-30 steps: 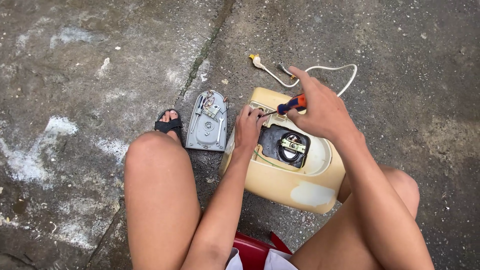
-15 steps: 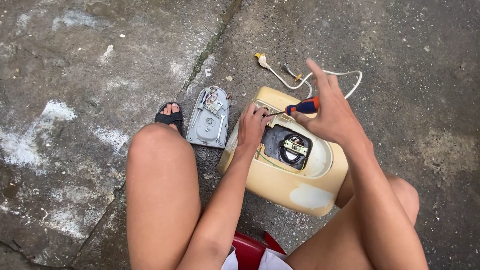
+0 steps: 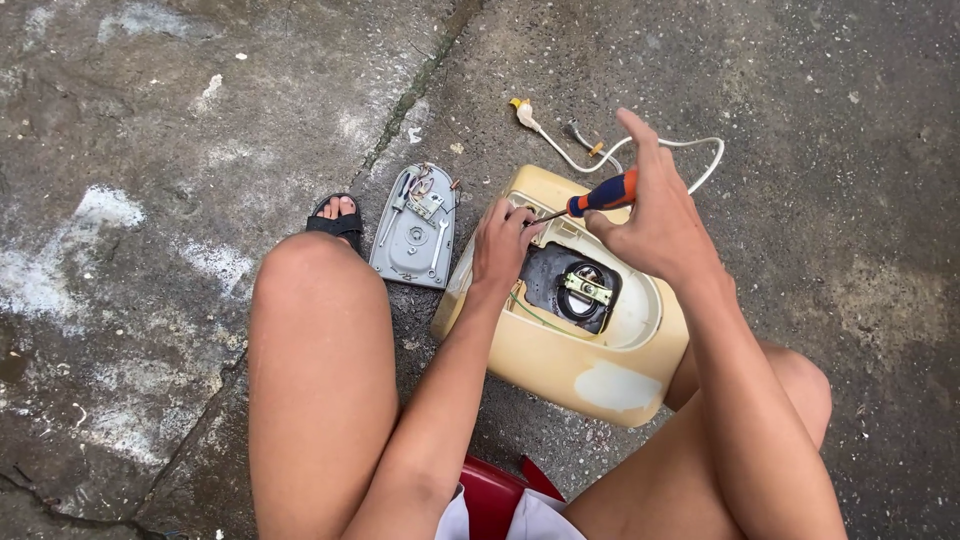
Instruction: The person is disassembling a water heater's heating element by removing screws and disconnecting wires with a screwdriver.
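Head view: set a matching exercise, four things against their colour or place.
Things:
1. screwdriver
2. appliance housing
3. removed panel
4. cord

Descriptions:
A. grey, flat on the concrete beside the sandalled foot
B. cream, open at a dark oval hole
C. orange and blue handle, in the right hand
D. white, lying beyond the housing

Pairs: 1-C, 2-B, 3-A, 4-D

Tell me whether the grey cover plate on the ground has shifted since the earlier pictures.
No. The grey cover plate lies in the same spot, between the sandalled foot and the cream appliance housing, just right of the crack in the concrete; only the camera moved.
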